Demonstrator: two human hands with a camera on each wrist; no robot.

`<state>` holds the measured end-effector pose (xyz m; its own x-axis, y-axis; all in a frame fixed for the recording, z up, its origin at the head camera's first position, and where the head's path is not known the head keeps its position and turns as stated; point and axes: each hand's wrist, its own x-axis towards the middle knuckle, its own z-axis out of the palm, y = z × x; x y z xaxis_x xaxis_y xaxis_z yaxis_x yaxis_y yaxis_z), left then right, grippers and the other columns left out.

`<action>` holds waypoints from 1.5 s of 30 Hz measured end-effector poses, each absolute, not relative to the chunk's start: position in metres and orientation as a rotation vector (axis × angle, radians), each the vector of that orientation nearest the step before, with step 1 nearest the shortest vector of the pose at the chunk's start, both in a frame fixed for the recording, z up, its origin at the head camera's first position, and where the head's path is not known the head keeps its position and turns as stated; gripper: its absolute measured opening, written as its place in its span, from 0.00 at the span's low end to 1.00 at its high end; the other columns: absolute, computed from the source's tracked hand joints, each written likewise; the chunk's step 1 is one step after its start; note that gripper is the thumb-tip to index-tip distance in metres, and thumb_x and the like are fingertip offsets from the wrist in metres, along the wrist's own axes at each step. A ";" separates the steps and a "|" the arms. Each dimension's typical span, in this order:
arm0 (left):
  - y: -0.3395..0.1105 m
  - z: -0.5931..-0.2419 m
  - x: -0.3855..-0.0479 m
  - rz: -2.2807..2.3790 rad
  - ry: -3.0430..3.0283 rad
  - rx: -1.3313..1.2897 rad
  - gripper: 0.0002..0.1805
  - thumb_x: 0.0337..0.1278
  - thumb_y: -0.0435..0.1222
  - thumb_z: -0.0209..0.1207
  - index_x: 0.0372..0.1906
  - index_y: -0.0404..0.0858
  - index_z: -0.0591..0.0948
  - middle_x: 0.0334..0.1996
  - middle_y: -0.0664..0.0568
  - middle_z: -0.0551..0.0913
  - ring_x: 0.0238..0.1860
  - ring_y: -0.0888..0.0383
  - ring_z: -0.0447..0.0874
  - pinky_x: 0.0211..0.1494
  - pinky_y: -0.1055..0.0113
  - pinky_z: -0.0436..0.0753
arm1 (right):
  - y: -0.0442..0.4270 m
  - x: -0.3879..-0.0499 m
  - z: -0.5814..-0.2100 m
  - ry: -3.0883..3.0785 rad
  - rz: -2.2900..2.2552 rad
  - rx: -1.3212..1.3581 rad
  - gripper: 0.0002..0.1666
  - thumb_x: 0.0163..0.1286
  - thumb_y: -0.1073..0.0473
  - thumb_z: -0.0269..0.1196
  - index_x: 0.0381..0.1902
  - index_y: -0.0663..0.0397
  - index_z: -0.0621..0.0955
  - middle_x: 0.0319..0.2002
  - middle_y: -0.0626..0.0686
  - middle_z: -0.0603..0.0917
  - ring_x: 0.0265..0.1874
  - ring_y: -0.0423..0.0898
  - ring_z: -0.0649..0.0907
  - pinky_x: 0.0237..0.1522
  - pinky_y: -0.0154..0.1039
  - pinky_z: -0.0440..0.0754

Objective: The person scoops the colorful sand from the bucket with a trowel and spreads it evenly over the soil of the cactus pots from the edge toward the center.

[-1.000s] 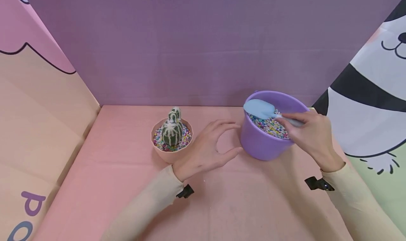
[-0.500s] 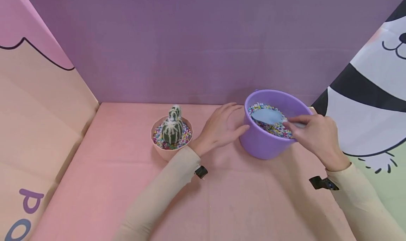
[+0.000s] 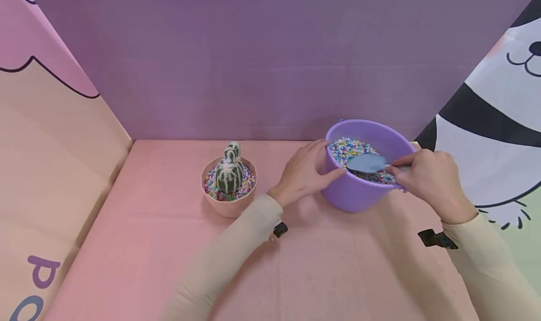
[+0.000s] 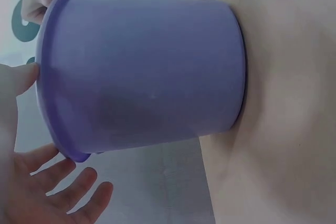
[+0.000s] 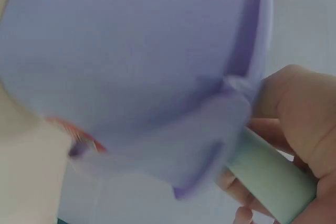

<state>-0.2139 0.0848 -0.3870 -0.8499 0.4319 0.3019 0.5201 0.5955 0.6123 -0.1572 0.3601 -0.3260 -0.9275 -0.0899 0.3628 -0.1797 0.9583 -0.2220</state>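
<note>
A purple bucket (image 3: 352, 191) holds many small coloured pebbles (image 3: 351, 147). Over them, within the rim, lies the pale blue blade of a toy shovel (image 3: 367, 163). My right hand (image 3: 433, 182) grips its handle at the bucket's right side; in the right wrist view the pale handle (image 5: 273, 179) runs through the curled fingers. With fingers spread, my left hand (image 3: 301, 174) touches the rim's left side. In the left wrist view the left thumb (image 4: 26, 77) and forefinger meet the bucket's rim, while the other fingers stand off it.
To the left stands a peach pot (image 3: 230, 208) with a small cactus (image 3: 229, 173) set in coloured pebbles. A pink cloth (image 3: 160, 246) covers the table. Behind it rises a purple wall (image 3: 270, 62), with patterned panels at both sides.
My left hand has moved right, from beside the pot to the bucket's rim. The right hand has lowered the shovel from the rim's left edge into the bucket and drawn it right.
</note>
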 end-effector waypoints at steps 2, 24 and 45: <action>0.086 -0.389 -0.214 -1.091 -2.683 -0.799 0.45 0.64 0.66 0.63 0.79 0.48 0.71 0.79 0.56 0.71 0.79 0.55 0.70 0.80 0.55 0.73 | 0.358 -0.161 -0.332 -2.717 0.393 0.247 0.11 0.58 0.55 0.77 0.35 0.56 0.95 0.20 0.53 0.90 0.23 0.59 0.83 0.20 0.42 0.68; 0.085 -0.381 -0.214 -1.040 -2.681 -0.798 0.45 0.60 0.67 0.67 0.78 0.50 0.75 0.77 0.58 0.76 0.76 0.53 0.75 0.79 0.56 0.74 | 0.351 -0.170 -0.334 -2.662 0.555 0.183 0.13 0.62 0.51 0.78 0.38 0.54 0.95 0.17 0.51 0.89 0.08 0.37 0.76 0.15 0.38 0.68; 0.082 -0.387 -0.216 -1.061 -2.618 -0.801 0.45 0.58 0.67 0.69 0.77 0.51 0.76 0.74 0.59 0.78 0.75 0.56 0.75 0.80 0.60 0.71 | 0.364 -0.143 -0.348 -2.407 1.019 -0.087 0.19 0.59 0.53 0.82 0.41 0.62 0.93 0.20 0.17 0.81 0.20 0.22 0.81 0.19 0.23 0.73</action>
